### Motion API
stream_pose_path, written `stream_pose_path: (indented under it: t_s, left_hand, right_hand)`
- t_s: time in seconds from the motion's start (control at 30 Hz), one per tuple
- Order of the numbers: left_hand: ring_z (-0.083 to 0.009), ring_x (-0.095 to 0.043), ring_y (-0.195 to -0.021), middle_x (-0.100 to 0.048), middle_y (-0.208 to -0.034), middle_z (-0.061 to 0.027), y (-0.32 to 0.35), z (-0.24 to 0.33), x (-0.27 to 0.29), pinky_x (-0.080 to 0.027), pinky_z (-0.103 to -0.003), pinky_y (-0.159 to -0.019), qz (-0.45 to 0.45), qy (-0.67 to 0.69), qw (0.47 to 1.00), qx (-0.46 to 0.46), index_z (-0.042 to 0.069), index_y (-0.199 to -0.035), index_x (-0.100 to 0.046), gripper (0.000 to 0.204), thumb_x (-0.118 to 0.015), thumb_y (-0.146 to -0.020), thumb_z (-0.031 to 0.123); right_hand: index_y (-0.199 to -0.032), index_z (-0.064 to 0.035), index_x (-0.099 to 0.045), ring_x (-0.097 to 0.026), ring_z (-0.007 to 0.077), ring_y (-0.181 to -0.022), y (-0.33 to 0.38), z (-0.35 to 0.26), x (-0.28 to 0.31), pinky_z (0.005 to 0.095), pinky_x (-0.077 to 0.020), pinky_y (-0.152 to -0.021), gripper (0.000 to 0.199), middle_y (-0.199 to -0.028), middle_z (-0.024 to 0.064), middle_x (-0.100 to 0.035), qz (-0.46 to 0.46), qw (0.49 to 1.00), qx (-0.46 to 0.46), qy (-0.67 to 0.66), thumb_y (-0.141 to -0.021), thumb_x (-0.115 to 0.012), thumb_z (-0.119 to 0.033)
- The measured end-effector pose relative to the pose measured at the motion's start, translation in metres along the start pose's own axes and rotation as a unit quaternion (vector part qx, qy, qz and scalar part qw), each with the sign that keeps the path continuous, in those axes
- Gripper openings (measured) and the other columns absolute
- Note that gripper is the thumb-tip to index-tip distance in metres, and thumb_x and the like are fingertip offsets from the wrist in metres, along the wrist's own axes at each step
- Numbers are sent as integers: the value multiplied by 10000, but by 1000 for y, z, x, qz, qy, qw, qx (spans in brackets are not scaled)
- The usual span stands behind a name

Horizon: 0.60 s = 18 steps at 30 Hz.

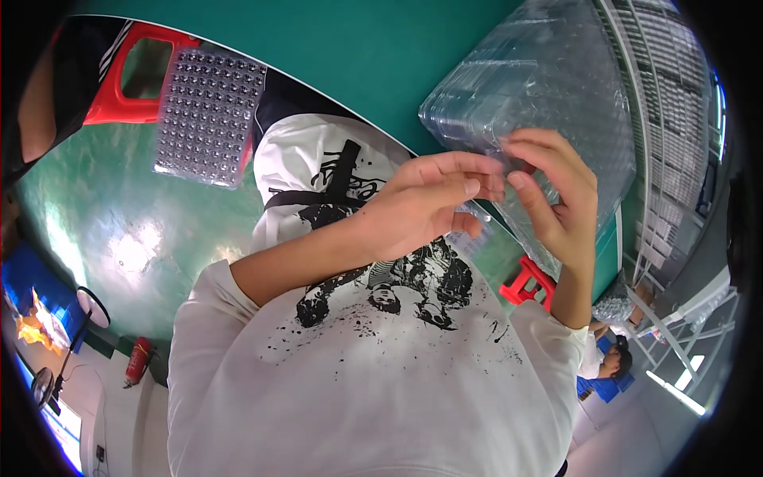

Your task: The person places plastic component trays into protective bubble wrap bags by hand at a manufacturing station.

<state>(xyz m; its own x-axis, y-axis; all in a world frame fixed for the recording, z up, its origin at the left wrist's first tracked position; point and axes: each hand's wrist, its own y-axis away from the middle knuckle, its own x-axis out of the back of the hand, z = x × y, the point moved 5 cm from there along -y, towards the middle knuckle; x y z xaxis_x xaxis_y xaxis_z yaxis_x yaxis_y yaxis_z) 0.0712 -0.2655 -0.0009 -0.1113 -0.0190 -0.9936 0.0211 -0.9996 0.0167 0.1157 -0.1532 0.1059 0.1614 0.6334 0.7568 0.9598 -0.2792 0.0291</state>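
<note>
A clear-plastic-wrapped bundle (556, 75) lies ahead and to the right of the person, on the green tabletop (342, 40), its near corner facing the two hands. Its longer visible extent seems to run away from the body, though the lens bends its edges and the upper end meets the picture's rim. The right hand (563, 187) is the nearer one, seen against the bundle's near side; the left hand (421, 195) reaches across from the left, its fingertips just beside that corner.

The right hand is half open, fingers arched and thumb parted from them in a loose C. The left hand is loosely curled, thumb lying along the forefinger. Whether either pinches a bit of transparent film cannot be told, as the plastic nearly vanishes between the fingertips.

The wrapping is glossy and creased, with bright streaks along its folds and bluish layered edges showing through. To the left, a rectangular clear blister tray (211, 119) bears close, regular rows of round, shiny cavities, beside a smooth red plastic stool (115, 113). The soft white T-shirt (381, 397) carries a black, ink-spattered print.
</note>
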Motion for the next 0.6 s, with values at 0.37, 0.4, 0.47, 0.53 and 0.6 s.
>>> stream_pose_path:
  t_s: [0.37, 0.4, 0.47, 0.53, 0.6]
  left_hand:
    - [-167, -627, -833, -623, -955, -117, 3, 17, 21, -515, -278, -582, 201, -218, 952, -75, -5, -1002, -557, 113, -556, -914, 66]
    - [-166, -621, -806, -617, -945, -114, 6, 22, 27, -513, -278, -581, 222, -240, 941, -88, -12, -1004, -553, 127, -560, -912, 75]
    - [-142, -600, -752, -615, -930, -102, 8, 39, 31, -492, -250, -563, 240, -284, 921, -120, -24, -1047, -556, 176, -564, -910, 88]
    - [-125, -592, -742, -618, -912, -90, 5, 60, 28, -479, -239, -555, 252, -299, 911, -133, -26, -1057, -567, 191, -567, -909, 96]
    - [-82, -568, -735, -624, -870, -52, -4, 77, 16, -445, -218, -556, 221, -436, 865, -111, -19, -1078, -601, 219, -577, -903, 111]
  right_hand:
    - [-967, 17, -615, -605, 279, -890, 5, 1, -20, 327, -477, -765, 221, -1002, 152, -625, 66, 988, 69, 125, -750, -655, 32]
    - [-956, 19, -612, -605, 283, -883, 5, 1, -19, 329, -477, -769, 215, -996, 155, -625, 66, 987, 70, 131, -746, -657, 36]
    - [-944, 20, -609, -605, 286, -876, 5, 1, -22, 330, -477, -772, 209, -989, 157, -626, 61, 986, 72, 135, -742, -659, 40]
    - [-950, 26, -606, -607, 287, -867, 5, 0, -22, 331, -477, -770, 212, -979, 161, -627, 71, 985, 78, 133, -744, -655, 40]
    - [-950, 25, -605, -607, 287, -861, 5, 1, -22, 331, -476, -771, 213, -981, 162, -627, 68, 986, 72, 132, -743, -653, 40]
